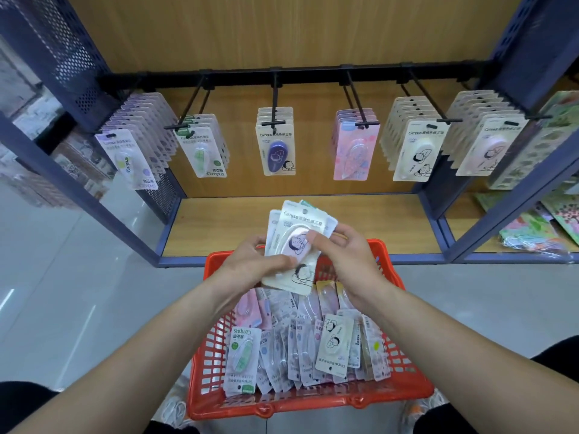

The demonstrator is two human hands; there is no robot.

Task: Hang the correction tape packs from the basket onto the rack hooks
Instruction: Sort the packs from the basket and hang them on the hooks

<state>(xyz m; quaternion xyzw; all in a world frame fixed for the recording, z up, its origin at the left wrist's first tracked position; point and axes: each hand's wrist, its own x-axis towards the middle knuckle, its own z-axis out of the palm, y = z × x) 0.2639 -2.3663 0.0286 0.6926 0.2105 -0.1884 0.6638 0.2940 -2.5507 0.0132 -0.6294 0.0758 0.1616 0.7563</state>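
A: What is the place, please?

B: A shop shelf with a wooden back wall (297, 32), standing on a pale shiny floor (62, 277). The rack (282, 73) runs across the far side. Its hooks (275, 98) point toward us, and each one I can see already carries hung packs (275, 142).

A: And the basket?

B: The red basket (313, 402) is near, in the middle, and many loose packs (332, 346) lie in it. Above its far rim the left hand (250, 264) grips the held packs (282, 233), spread like a fan. The right hand (347, 258) pinches the front pack (300, 245) with the thumb on the blister.

A: How will they handle?

B: I judge them light. The card looks thin and stiff enough to stay flat, and the plastic bubble looks smooth, so the packs may slide over each other. It is better to hold one pack by the card edges, below the hole (305, 211), so that the hole stays free for the hook.
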